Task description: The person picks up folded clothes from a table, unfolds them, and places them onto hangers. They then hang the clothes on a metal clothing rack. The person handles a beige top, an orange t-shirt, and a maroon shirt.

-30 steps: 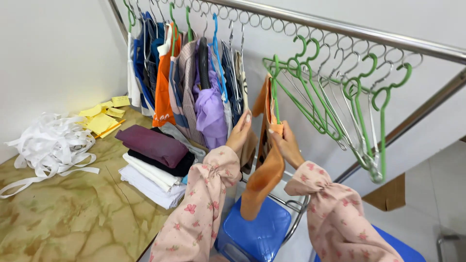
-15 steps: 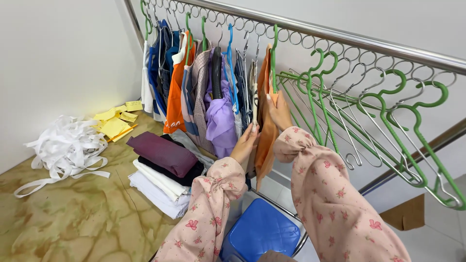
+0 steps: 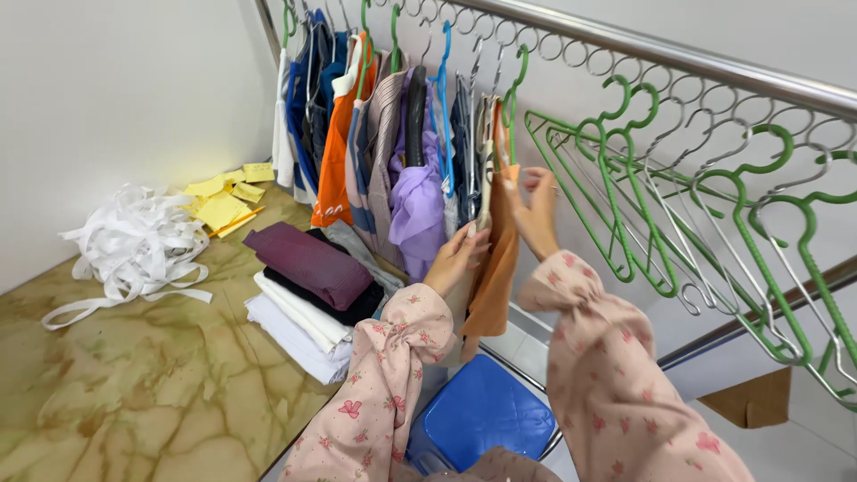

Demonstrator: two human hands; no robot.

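Observation:
An orange-brown garment (image 3: 494,277) hangs from a green hanger (image 3: 512,89) hooked in a ring of the steel rail (image 3: 678,62). My right hand (image 3: 534,210) grips the garment near its top at the hanger. My left hand (image 3: 455,257) rests against its left side, fingers pressed to the cloth beside a beige garment. Both arms wear pink floral sleeves. To the left, several hung clothes crowd the rail: purple (image 3: 418,201), orange (image 3: 336,161), blue and white.
Several empty green hangers (image 3: 625,196) and wire hangers hang to the right. A stack of folded clothes (image 3: 308,290) lies on the marbled floor, with white straps (image 3: 134,245) and yellow papers (image 3: 221,201) beyond. A blue stool (image 3: 482,415) stands below.
The orange-brown garment on its green hanger has gone up from in front of me onto the rail beside the hung clothes. Both hands followed it upward and left.

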